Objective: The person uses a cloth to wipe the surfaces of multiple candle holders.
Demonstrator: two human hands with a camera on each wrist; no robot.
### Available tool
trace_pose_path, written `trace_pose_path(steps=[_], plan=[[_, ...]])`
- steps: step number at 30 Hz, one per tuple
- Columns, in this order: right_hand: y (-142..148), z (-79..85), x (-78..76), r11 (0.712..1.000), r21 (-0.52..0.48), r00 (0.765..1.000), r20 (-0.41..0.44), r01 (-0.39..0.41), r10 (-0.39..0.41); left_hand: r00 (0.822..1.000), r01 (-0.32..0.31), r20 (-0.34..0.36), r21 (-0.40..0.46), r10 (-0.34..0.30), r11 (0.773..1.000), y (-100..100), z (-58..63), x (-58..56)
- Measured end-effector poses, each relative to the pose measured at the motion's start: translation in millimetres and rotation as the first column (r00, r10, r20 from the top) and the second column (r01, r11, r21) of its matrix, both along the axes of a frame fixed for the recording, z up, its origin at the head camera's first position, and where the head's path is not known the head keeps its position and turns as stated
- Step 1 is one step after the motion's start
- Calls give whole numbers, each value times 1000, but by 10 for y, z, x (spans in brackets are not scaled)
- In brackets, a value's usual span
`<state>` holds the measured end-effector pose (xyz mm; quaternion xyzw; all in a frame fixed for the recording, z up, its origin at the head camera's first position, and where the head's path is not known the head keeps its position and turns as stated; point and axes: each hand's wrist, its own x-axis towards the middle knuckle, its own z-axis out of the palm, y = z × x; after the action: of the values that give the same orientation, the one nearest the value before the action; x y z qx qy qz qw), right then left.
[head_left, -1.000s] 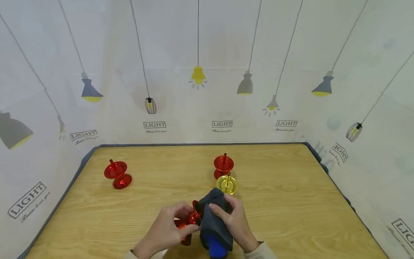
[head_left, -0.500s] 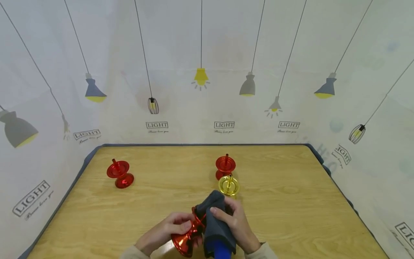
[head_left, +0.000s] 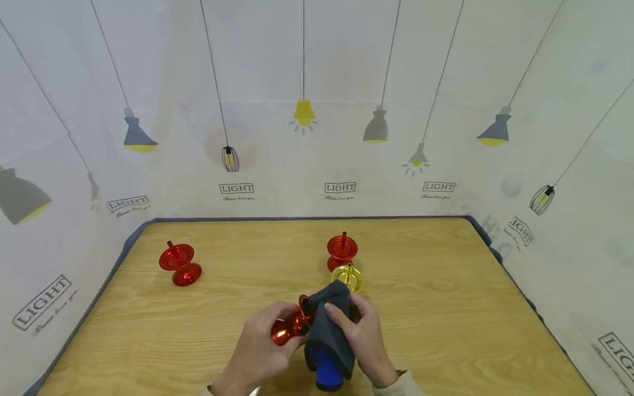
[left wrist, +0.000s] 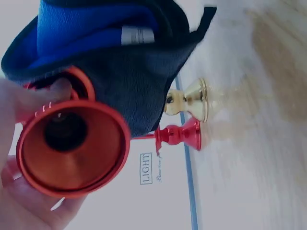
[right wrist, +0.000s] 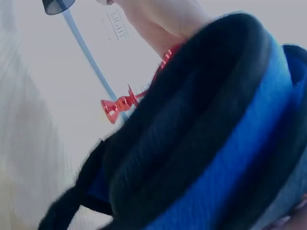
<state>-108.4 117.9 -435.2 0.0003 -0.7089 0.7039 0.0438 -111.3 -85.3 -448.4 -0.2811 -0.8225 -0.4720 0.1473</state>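
Near the table's front edge, my left hand (head_left: 260,346) grips a shiny red candle holder (head_left: 283,332), tilted with its dish toward the right. Its hollow, flared base (left wrist: 98,165) faces the camera in the left wrist view. My right hand (head_left: 365,342) holds a bunched dark grey cloth (head_left: 328,325) with a blue underside, thumb on top. The cloth touches the holder's dish and hides part of it. In the right wrist view the cloth (right wrist: 201,163) fills most of the picture and covers most of the hands' work.
Just beyond the cloth stands a gold candle holder (head_left: 354,281), with a red candle holder (head_left: 342,250) close behind it. Another red candle holder (head_left: 186,274) stands at the left of the wooden table (head_left: 446,319). White sheeting (head_left: 277,66) printed with lamps surrounds the table.
The red candle holder has turned in my left hand: its base pointed down toward the front half a second ago and now points left. The cloth stays against the dish. The standing holders have not moved.
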Motion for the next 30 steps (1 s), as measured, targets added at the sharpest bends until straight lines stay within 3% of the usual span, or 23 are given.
trace_pose_path(steps=[2, 3, 5, 7, 8, 10, 12, 13, 14, 15, 16, 17, 18, 20, 21, 22, 23, 24, 25, 26, 28, 30], plan=[[35, -7, 0, 999, -1, 999, -11, -46, 46, 989, 68, 127, 42, -73, 997, -33, 25, -8], [58, -13, 1, 997, 4, 997, -21, -75, 75, 972, 110, 199, 67, -122, 992, -55, 36, -17], [106, -32, 0, 989, 8, 988, -52, -145, 146, 911, 207, 334, 133, -241, 969, -104, 49, -47], [149, -50, -3, 976, 7, 972, -89, -218, 217, 815, 328, 422, 227, -396, 917, -155, 40, -90], [165, -58, -5, 967, 2, 960, -114, -256, 254, 753, 388, 448, 289, -481, 875, -176, 26, -112], [183, -71, -7, 944, -28, 933, -159, -330, 322, 616, 476, 467, 421, -634, 772, -206, -13, -153], [189, -74, -5, 923, -56, 911, -192, -381, 365, 464, 515, 466, 551, -754, 657, -220, -51, -180], [188, -72, 0, 916, -67, 904, -202, -396, 376, 413, 517, 459, 592, -786, 618, -222, -66, -188], [185, -67, 5, 913, -74, 901, -209, -402, 380, 389, 515, 459, 611, -799, 601, -224, -79, -192], [182, -62, 11, 916, -75, 905, -207, -394, 372, 392, 512, 462, 610, -796, 606, -226, -84, -194], [179, -58, 16, 924, -67, 912, -205, -376, 356, 423, 505, 468, 589, -776, 631, -229, -84, -191], [174, -55, 22, 936, -52, 922, -200, -347, 331, 473, 495, 471, 557, -744, 667, -230, -80, -185], [168, -51, 30, 948, -41, 934, -192, -315, 302, 549, 477, 469, 505, -692, 720, -227, -73, -175], [152, -45, 42, 973, -14, 956, -188, -232, 225, 730, 389, 439, 363, -524, 847, -207, -48, -139], [140, -43, 48, 983, -1, 966, -184, -183, 180, 810, 336, 393, 297, -435, 894, -186, -34, -116], [121, -44, 50, 991, 9, 974, -181, -137, 136, 879, 276, 332, 233, -343, 932, -167, -26, -91], [99, -43, 52, 996, 18, 980, -178, -92, 94, 930, 218, 262, 175, -258, 960, -142, -20, -65], [76, -42, 53, 998, 21, 984, -172, -51, 54, 967, 159, 182, 116, -179, 980, -112, -16, -41], [55, -41, 53, 1000, 24, 986, -164, -12, 16, 990, 103, 94, 63, -109, 993, -83, -15, -21], [34, -40, 51, 1000, 24, 989, -149, 20, -16, 999, 46, -2, 13, -46, 999, -55, -18, -7], [-1, -36, 48, 998, 25, 991, -128, 53, -49, 990, -23, -139, -44, 17, 999, -13, -27, 13], [-19, -37, 43, 998, 25, 993, -108, 56, -53, 973, -83, -221, -87, 62, 993, 3, -36, 26]])
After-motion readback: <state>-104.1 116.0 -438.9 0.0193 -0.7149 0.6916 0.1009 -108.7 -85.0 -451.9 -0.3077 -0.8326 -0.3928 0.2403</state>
